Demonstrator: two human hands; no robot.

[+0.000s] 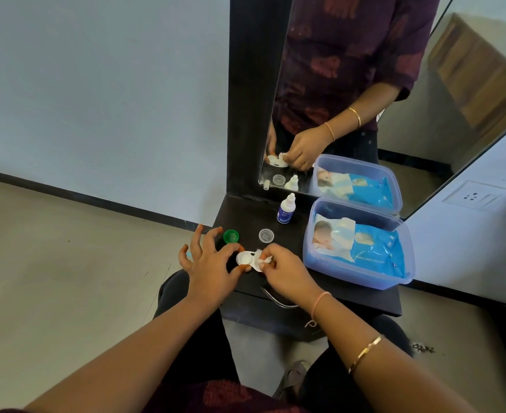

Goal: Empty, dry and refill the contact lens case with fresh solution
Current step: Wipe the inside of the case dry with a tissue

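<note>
A white contact lens case (246,258) with both wells uncapped is held just above the dark shelf (350,290). My left hand (210,269) pinches its left well between thumb and forefinger, the other fingers spread. My right hand (284,275) pinches a small white tissue (264,260) and presses it into the right well. A green cap (231,236) and a clear cap (266,235) lie on the shelf behind the case. A small solution bottle (286,208) with a white nozzle and blue label stands upright further back.
A blue plastic box (359,275) holding a blue wipes pack sits open on the shelf's right side. A dark-framed mirror (350,99) rises behind the shelf and reflects the hands. A wall socket (473,198) is at right. The floor lies left of the shelf.
</note>
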